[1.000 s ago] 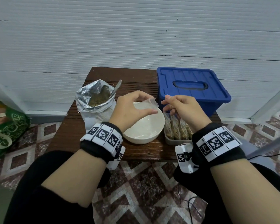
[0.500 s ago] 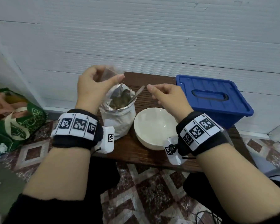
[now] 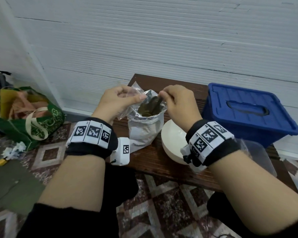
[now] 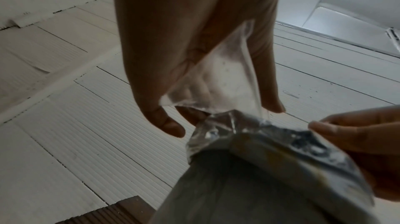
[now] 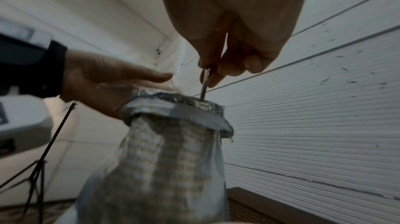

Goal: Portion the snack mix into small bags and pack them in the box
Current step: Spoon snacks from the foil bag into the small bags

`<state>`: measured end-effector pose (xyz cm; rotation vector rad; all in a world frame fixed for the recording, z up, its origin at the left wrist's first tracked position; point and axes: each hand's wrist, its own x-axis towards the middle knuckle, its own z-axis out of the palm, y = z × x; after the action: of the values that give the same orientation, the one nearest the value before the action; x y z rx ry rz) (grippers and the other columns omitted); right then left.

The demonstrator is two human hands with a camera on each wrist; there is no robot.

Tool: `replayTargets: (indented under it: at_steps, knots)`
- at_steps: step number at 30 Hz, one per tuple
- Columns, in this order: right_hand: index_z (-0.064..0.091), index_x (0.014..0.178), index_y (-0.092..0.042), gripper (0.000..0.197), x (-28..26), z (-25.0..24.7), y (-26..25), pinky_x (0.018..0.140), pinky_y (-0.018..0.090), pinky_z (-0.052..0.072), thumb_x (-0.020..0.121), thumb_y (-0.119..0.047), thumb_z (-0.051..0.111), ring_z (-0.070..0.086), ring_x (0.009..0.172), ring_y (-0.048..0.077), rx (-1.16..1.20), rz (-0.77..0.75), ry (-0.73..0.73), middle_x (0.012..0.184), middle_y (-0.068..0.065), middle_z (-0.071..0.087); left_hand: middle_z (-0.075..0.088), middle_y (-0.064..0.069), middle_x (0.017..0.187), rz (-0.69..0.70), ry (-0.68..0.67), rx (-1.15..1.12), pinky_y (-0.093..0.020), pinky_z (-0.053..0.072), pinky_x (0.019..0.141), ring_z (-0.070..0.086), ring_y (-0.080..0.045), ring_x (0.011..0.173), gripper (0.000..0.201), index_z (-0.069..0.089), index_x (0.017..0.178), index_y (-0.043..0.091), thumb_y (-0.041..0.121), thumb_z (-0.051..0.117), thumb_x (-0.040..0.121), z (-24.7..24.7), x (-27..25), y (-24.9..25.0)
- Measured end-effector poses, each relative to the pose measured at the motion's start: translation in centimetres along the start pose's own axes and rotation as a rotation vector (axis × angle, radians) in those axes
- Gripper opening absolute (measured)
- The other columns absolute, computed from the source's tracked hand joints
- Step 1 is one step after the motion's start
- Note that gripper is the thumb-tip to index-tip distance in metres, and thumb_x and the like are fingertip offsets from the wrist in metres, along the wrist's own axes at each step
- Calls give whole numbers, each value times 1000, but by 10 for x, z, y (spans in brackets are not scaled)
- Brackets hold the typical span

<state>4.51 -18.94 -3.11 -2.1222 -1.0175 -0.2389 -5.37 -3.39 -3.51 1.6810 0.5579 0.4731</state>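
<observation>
Clear small bag [image 3: 127, 102] pinched in left hand [image 3: 116, 102] (beside foil pouch [image 3: 144, 129])

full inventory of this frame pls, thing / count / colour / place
foil snack bag: 1, silver, open, on table's left part
snack mix: brown-green, inside foil snack bag
spoon: 1, metal, handle up from foil bag
small bag: 1, clear, over foil bag's rim
bowl: 1, white, right of foil bag
box: 1, blue, lidded, table's right end
table: 1, dark brown
tote bag: 1, green, floor left
left hand: holds small bag
right hand: pinches spoon
</observation>
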Motion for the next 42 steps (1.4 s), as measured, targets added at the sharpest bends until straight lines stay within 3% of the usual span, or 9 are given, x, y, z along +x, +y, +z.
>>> replayTargets:
  at_steps: [3,9,13,19,23,27,34,38,42]
  knots:
    - [69,91,-4,23,-5,8,1,75,29,41,96,-17,51,59,86,23,14,2,-36,88,10,67,71,6,101,-6,0,-2,-22,52,80,66,-8,97,34,67,89,23,34,85,63,0,0,1]
    - [71,80,-3,32,-1,7,4,71,26,39,98,-18,47,58,77,18,202,320,34,81,11,69,69,10,101,18,-20,24,-15,49,77,63,-1,96,30,64,91,25,32,83,68,1,-2,3]
    - [66,71,-17,35,3,4,10,84,35,49,98,-20,46,63,83,21,268,501,121,84,7,69,71,7,98,81,53,51,-25,53,86,66,-8,96,35,66,92,24,36,85,65,-2,-4,5]
    - [66,75,-16,33,14,-13,17,63,24,44,99,-20,43,56,68,11,290,562,275,86,8,67,66,18,94,197,44,309,-4,43,75,58,11,90,33,59,86,40,39,84,65,-16,-5,8]
    - [67,80,-13,32,24,-28,18,63,22,43,99,-20,42,55,71,12,311,556,329,82,6,64,58,27,85,208,-24,441,8,33,62,50,26,73,37,58,89,40,34,86,65,-15,-4,8]
    - [67,80,-13,33,35,-39,17,58,19,41,100,-20,42,55,72,12,307,543,359,83,5,63,56,27,86,194,-39,532,1,31,66,49,14,81,38,59,91,39,39,86,64,-13,0,7]
    - [66,73,-14,35,46,-40,11,62,19,43,99,-20,44,57,73,13,345,541,327,86,6,65,61,18,97,189,-48,583,-23,35,93,50,-1,101,49,69,106,31,45,85,62,-7,6,6]
    - [66,70,-14,36,49,-34,9,61,18,40,99,-19,45,52,68,7,341,529,270,89,4,64,60,22,91,170,-75,598,-43,34,109,52,-4,105,40,61,90,46,53,83,57,-4,8,7]
    - [67,75,-10,34,52,-29,9,55,8,36,99,-18,44,49,66,-1,341,527,224,92,2,66,61,22,89,145,-91,609,-46,33,109,53,-7,107,45,61,91,47,57,82,53,0,7,10]
